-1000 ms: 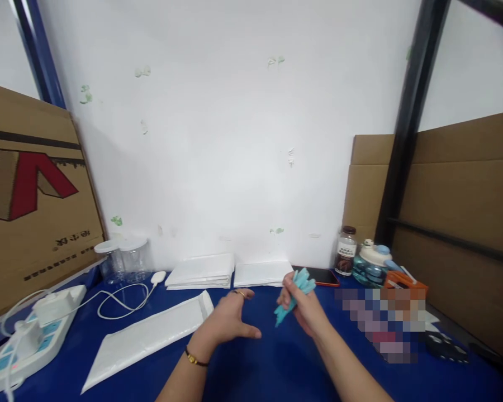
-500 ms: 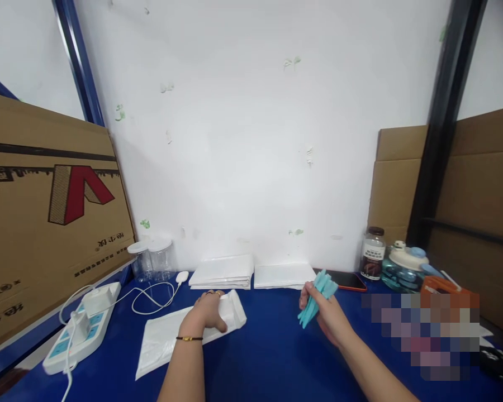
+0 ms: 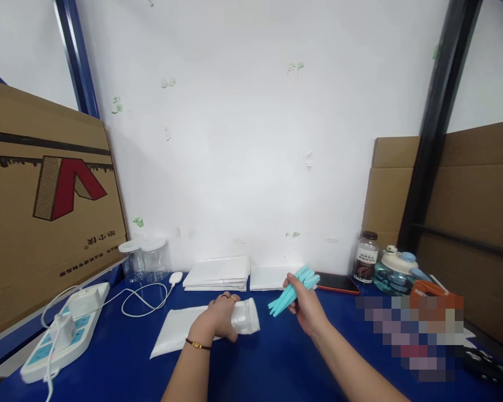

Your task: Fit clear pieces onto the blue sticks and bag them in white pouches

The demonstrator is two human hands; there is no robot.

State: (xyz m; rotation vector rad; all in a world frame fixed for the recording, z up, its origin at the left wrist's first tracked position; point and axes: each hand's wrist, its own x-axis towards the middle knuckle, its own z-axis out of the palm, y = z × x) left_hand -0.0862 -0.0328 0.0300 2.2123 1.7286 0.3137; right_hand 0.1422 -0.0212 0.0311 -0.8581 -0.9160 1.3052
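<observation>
Head view: the left hand (image 3: 218, 319), fingers spread, best steadies the white packet (image 3: 175, 329) beneath it with light, flat pressure, while the right hand (image 3: 308, 310) pinches the turquoise strips (image 3: 283, 300) snugly mid-length.

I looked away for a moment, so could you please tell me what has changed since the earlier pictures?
The left hand has come down onto the loose white mailer, which has slid rightward and turned nearer parallel to the wall. The right hand still holds the teal pieces; the white stacks stay by the wall.
</observation>
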